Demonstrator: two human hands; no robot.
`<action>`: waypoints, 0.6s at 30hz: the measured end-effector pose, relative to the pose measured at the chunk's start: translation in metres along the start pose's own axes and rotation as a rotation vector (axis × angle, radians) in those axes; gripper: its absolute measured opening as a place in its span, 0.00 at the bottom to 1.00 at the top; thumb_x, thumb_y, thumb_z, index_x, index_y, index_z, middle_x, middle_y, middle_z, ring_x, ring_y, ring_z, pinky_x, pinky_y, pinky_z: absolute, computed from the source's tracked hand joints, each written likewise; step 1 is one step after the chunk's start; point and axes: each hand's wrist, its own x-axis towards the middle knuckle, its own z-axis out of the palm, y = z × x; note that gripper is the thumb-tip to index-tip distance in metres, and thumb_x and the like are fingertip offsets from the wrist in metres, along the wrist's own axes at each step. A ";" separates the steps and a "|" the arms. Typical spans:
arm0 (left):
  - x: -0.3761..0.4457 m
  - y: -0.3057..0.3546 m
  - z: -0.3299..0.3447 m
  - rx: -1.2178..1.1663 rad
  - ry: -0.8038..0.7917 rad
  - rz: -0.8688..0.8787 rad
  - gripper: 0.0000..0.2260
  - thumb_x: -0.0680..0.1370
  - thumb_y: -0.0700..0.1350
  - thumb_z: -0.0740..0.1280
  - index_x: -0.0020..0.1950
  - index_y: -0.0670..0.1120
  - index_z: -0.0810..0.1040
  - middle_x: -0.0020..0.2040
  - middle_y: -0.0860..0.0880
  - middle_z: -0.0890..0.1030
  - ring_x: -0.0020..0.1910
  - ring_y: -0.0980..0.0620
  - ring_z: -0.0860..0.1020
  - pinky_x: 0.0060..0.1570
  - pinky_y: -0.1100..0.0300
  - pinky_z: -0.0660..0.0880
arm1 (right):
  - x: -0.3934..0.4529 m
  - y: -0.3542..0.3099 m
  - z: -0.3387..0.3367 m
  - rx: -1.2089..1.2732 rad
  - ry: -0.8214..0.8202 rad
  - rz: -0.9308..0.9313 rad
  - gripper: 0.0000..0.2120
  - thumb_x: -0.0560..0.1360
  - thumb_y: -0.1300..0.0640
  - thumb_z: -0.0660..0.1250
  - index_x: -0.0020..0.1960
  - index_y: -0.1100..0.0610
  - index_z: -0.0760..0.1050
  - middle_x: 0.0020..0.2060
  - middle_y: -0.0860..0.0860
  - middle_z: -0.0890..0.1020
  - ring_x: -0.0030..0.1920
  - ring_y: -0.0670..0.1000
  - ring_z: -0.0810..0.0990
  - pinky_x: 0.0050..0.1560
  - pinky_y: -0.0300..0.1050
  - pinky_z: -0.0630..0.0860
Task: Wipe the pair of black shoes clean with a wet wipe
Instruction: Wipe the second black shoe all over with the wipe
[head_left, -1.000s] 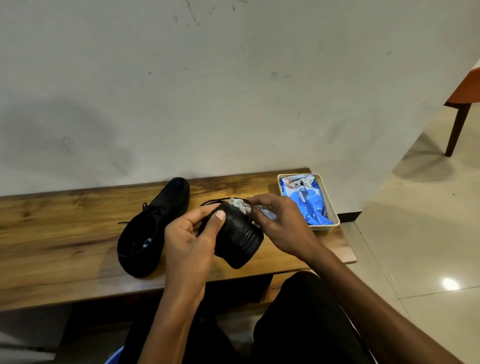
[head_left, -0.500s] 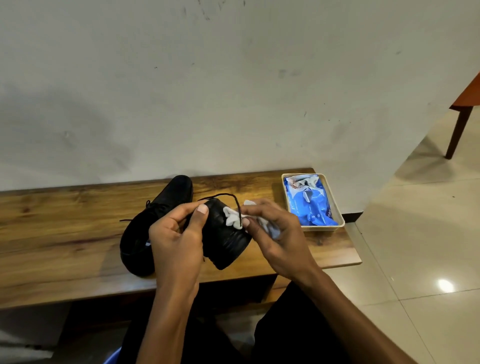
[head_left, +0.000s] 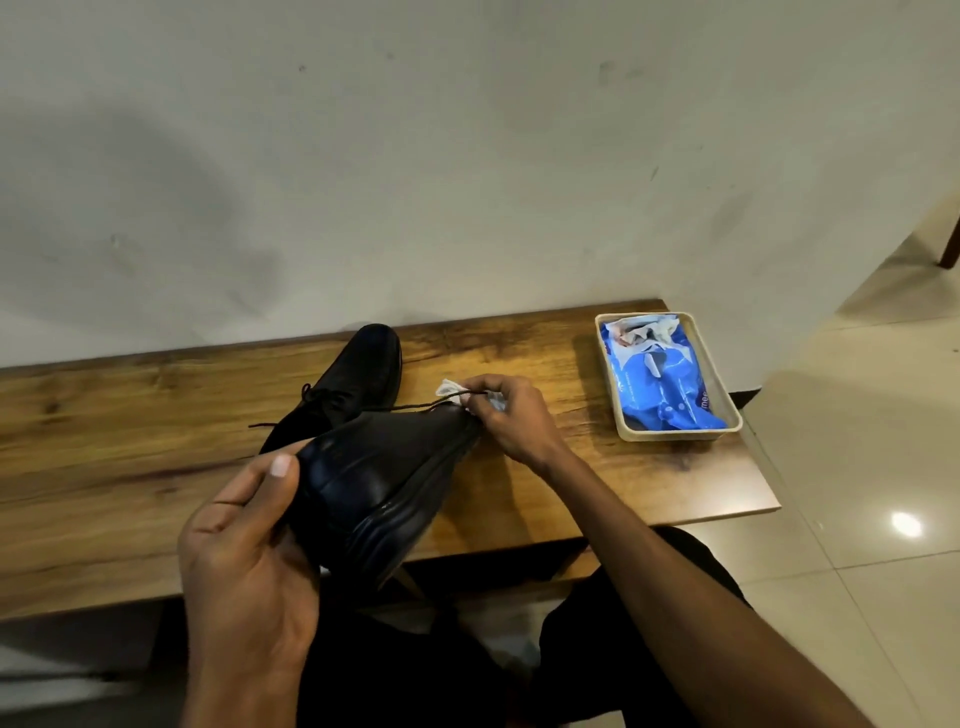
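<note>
Held shoe (head_left: 384, 483): centre frame, heel gripped by left hand (head_left: 244, 545).
Right hand (head_left: 511, 421): pinching white wipe (head_left: 451, 388) at its toe.
Second shoe (head_left: 348, 384): on bench (head_left: 104, 415), just behind.

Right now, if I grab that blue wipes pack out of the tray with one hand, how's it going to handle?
The blue wipes pack looks crumpled and creased, so it would probably sag and bend, not stay stiff. Its glossy film may be a bit slippery. It lies loose inside the tray, so it should likely lift free, and the shallow tray might shift if pushed.
</note>
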 end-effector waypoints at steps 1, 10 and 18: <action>0.002 -0.001 -0.004 0.005 0.015 -0.006 0.08 0.75 0.44 0.68 0.39 0.47 0.86 0.40 0.51 0.85 0.39 0.55 0.84 0.40 0.64 0.81 | 0.005 0.003 0.001 -0.045 -0.020 0.025 0.10 0.79 0.57 0.68 0.58 0.56 0.83 0.55 0.50 0.84 0.57 0.47 0.79 0.56 0.43 0.74; 0.001 -0.006 0.009 0.063 0.030 0.108 0.06 0.70 0.48 0.71 0.40 0.49 0.87 0.41 0.51 0.86 0.44 0.51 0.84 0.45 0.59 0.81 | -0.024 -0.079 -0.026 -0.218 -0.234 -0.084 0.09 0.80 0.56 0.68 0.57 0.54 0.83 0.57 0.48 0.83 0.57 0.44 0.76 0.54 0.40 0.69; -0.009 -0.006 0.033 0.057 0.010 0.203 0.07 0.72 0.46 0.69 0.38 0.51 0.87 0.41 0.52 0.86 0.46 0.52 0.84 0.47 0.60 0.81 | -0.114 -0.121 -0.040 -0.055 -0.069 -0.414 0.09 0.79 0.59 0.70 0.57 0.52 0.83 0.52 0.46 0.83 0.56 0.41 0.79 0.55 0.36 0.75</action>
